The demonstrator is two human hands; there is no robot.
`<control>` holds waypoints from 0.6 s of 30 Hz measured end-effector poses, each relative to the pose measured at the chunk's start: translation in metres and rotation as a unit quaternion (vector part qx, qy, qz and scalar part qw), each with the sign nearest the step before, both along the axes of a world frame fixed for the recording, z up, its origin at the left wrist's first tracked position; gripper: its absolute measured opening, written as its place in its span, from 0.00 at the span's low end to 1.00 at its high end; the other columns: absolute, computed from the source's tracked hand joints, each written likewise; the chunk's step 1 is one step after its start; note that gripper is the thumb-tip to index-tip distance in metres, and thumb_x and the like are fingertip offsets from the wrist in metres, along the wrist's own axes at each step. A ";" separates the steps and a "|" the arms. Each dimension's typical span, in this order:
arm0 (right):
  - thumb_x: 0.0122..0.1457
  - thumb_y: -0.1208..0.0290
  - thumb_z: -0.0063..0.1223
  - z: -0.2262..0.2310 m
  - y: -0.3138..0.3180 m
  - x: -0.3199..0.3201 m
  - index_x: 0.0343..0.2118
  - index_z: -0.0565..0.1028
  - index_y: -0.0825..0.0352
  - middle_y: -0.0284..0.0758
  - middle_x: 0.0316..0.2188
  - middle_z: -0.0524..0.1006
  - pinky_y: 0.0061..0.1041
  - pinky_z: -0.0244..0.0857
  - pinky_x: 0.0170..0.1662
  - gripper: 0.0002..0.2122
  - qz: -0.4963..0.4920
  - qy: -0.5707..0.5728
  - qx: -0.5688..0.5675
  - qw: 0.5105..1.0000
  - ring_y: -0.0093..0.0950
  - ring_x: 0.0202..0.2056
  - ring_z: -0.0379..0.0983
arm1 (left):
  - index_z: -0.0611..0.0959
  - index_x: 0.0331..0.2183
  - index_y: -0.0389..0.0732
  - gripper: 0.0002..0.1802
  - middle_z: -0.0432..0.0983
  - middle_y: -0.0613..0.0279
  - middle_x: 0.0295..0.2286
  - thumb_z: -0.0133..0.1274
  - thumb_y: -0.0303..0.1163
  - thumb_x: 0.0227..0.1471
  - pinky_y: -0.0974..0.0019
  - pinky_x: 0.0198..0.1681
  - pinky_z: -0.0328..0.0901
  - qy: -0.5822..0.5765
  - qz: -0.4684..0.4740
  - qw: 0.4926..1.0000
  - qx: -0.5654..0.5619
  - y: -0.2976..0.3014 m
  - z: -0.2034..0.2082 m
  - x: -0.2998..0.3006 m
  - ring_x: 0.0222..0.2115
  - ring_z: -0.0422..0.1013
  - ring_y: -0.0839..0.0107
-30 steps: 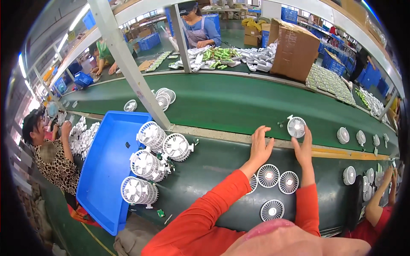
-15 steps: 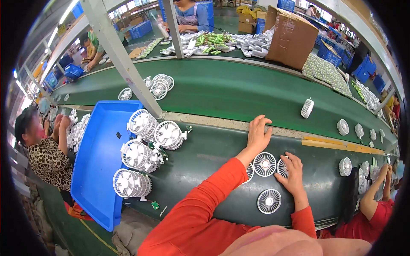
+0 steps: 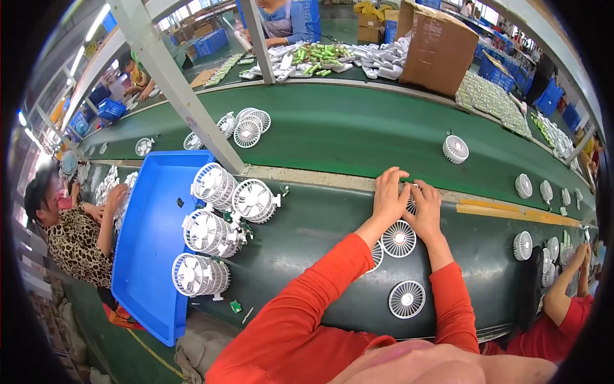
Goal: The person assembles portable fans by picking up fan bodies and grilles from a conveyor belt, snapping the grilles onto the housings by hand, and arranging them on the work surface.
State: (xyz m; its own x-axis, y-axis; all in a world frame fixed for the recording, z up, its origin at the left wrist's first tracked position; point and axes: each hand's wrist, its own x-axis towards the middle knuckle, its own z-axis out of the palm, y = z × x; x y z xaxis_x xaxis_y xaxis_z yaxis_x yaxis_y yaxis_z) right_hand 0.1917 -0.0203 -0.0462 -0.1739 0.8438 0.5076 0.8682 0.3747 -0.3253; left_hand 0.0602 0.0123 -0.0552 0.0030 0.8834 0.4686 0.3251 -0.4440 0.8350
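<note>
My two hands are close together at the far edge of the dark green tabletop, with a white round fan cover between them, partly hidden by my fingers. My left hand comes in from the left, wrist raised, fingers bent and pointing forward and to the right; my right hand curves in from the other side, fingers bent, thumb toward the cover. The gap between the hands is narrow, but I cannot tell whether either one grips the cover or only touches it. Both forearms, in red sleeves, reach forward from below, the left slanting right and the right nearly straight. Just below my hands lies a second cover; a third shows partly beside my left forearm, and a fourth lies nearer me, between my arms. Beyond, a white fan sits on the green belt. Any print on the brown cardboard box is too blurred to read. Stacked fan housings stand at left beside a blue tray.
</note>
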 end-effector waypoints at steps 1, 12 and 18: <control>0.42 0.66 0.64 -0.001 -0.001 0.001 0.48 0.73 0.61 0.39 0.51 0.68 0.42 0.54 0.55 0.26 -0.001 0.002 -0.004 1.000 0.41 0.54 0.62 | 0.74 0.44 0.40 0.17 0.65 0.45 0.51 0.53 0.28 0.50 0.52 0.56 0.56 0.002 -0.001 1.000 -0.004 -0.001 0.001 0.000 0.52 0.60 0.47; 0.42 0.67 0.64 -0.001 -0.004 0.007 0.48 0.73 0.62 0.39 0.52 0.68 0.41 0.54 0.56 0.26 0.024 0.013 -0.005 1.000 0.41 0.54 0.62 | 0.76 0.42 0.39 0.16 0.66 0.45 0.49 0.53 0.29 0.49 0.52 0.55 0.56 0.046 -0.004 0.999 0.002 -0.003 0.000 0.001 0.51 0.61 0.47; 0.42 0.67 0.65 0.001 -0.004 0.008 0.49 0.73 0.62 0.40 0.53 0.68 0.42 0.53 0.57 0.27 0.018 0.006 -0.014 1.000 0.41 0.55 0.61 | 0.76 0.43 0.39 0.16 0.67 0.46 0.49 0.52 0.31 0.50 0.52 0.55 0.56 0.048 -0.014 0.999 0.001 -0.002 0.002 0.001 0.51 0.61 0.47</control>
State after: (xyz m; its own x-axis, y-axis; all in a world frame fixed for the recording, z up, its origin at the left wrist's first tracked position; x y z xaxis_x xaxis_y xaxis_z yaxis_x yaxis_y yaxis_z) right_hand 0.1994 -0.0241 -0.0451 -0.1992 0.8506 0.4866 0.8503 0.3969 -0.3457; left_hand 0.0613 0.0099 -0.0530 0.0727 0.8810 0.4675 0.3909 -0.4564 0.7993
